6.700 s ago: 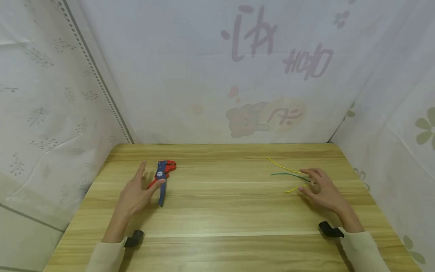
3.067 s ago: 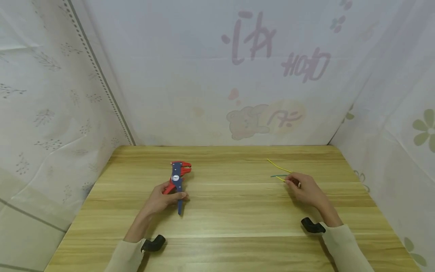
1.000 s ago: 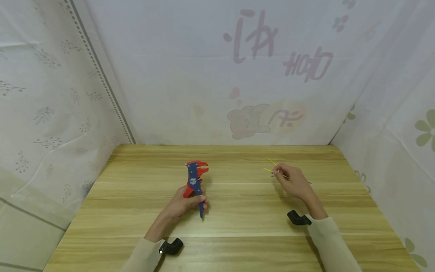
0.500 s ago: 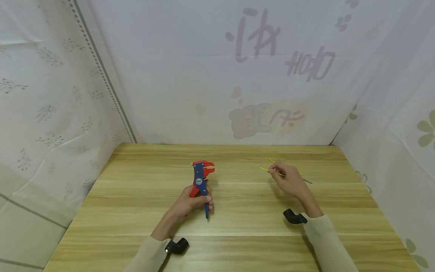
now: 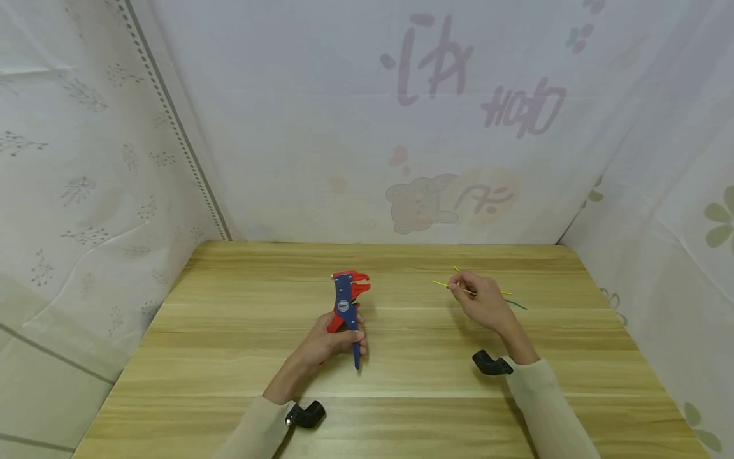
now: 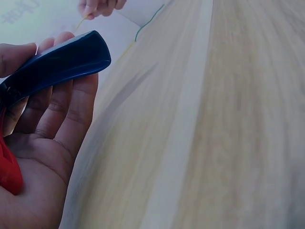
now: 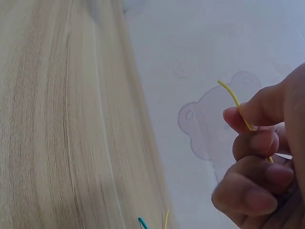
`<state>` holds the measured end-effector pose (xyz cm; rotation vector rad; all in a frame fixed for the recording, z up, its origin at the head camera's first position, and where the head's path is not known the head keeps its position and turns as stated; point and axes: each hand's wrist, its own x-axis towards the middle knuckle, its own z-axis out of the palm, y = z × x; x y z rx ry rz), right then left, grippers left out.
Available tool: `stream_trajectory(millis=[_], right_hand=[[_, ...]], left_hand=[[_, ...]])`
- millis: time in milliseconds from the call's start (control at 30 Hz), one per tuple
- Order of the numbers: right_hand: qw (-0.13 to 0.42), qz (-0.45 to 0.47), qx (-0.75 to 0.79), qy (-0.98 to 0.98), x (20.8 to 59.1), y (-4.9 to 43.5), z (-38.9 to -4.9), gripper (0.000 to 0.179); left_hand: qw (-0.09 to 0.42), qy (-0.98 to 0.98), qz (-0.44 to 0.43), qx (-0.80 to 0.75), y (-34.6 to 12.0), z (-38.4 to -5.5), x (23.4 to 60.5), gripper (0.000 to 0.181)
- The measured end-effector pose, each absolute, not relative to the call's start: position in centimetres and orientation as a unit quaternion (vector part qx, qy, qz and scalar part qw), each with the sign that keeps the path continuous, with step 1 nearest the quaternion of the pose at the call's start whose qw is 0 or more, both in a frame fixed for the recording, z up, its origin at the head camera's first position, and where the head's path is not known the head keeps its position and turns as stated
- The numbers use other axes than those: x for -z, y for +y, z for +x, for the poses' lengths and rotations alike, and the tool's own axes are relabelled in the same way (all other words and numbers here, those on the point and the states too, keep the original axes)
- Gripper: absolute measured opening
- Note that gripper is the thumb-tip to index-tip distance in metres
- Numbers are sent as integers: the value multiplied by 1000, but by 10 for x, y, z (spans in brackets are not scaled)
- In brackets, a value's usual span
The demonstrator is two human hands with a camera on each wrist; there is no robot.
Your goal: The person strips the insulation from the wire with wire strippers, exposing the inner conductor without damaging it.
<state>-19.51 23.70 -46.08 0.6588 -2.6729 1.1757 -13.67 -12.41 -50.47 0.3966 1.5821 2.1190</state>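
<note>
My left hand (image 5: 327, 344) grips a wire stripper (image 5: 343, 294) with a blue body and red jaws, fingers around its handles. Its jaws stand apart and face right, above the table. In the left wrist view the blue handle (image 6: 66, 62) lies between thumb and fingers. My right hand (image 5: 484, 306) pinches a short yellow wire (image 7: 229, 90) between thumb and index finger; its free end points left toward the stripper, a gap apart. Behind and under the right hand, a second yellow wire (image 5: 507, 293) and a green wire (image 5: 517, 305) lie on the table, partly hidden.
The wooden table (image 5: 229, 357) ends at a patterned cloth (image 5: 321, 127) hanging behind it, with more cloth at both sides. A black bent piece sits at each cuff, the left one (image 5: 306, 415) and the right one (image 5: 492, 363).
The left hand took hold of the wire stripper and carried it right. The right hand picked up the short yellow wire and moved left with it. Over the last second the two drew closer.
</note>
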Motion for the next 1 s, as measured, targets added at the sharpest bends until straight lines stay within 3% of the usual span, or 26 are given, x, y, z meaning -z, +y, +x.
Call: stream_trajectory(millis=[533,1000], right_hand=[[56,219,-422,-878,457,231,-193,11],[68,223,-415,-879,453,227,-193,13]], left_hand=[[242,576,142,-768,-116,-136,505,55],[240,560,178,-773,-110,-138,504,40]])
